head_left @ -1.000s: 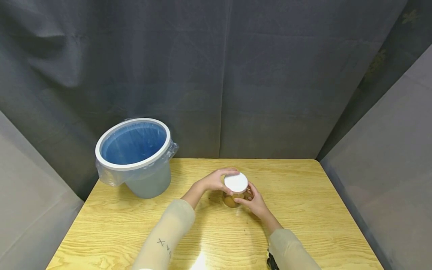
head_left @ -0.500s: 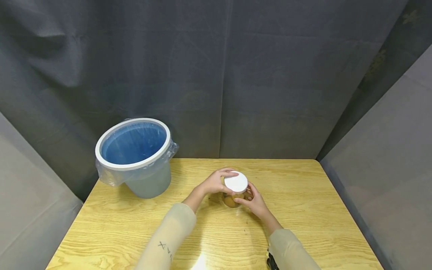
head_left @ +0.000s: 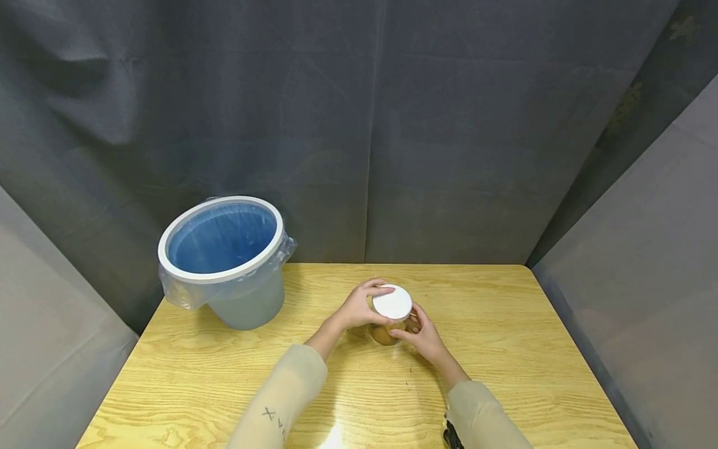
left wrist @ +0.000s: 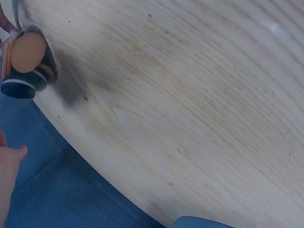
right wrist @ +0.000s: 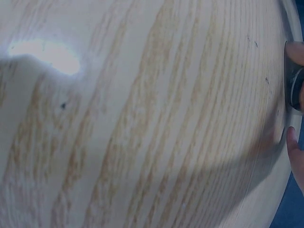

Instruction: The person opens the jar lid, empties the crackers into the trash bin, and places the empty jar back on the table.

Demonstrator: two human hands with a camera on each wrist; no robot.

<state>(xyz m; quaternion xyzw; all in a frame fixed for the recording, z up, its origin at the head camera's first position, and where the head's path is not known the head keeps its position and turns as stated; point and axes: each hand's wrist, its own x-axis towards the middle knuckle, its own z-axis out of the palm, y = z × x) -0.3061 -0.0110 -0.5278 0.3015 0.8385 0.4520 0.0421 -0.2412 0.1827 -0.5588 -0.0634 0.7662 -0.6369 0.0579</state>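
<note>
Change: our left hand point(head_left: 359, 305) has crept a little further round the white lid point(head_left: 392, 302) since a second ago, and the left sleeve point(head_left: 283, 399) has slid slightly toward the jar; the jar point(head_left: 387, 330) itself has not shifted on the counter point(head_left: 505, 349).
Left grip: we curl the fingers over the far and left edge of the lid, with the thumb on the near side, so the grip closes round the lid's rim.
Right grip: our right hand point(head_left: 423, 337) wraps the jar's clear body from the right and below the lid, fingers bent round the glass and thumb at the front.
Jar: it stands upright on the counter near the middle, between our two hands, the lid on top; brown round pieces show through the wall.
Left wrist view: we see the jar point(left wrist: 27, 59) from the side at the upper left corner, resting on the counter point(left wrist: 190, 104), with stacked biscuits inside; how the fingers lie we cannot tell here.
Right wrist view: only fingertips point(right wrist: 295, 52) and a sliver of the jar show at the right edge.
Bin: a grey bin point(head_left: 224, 262) with a blue liner stands at the counter's far left corner, well apart from the jar.
</note>
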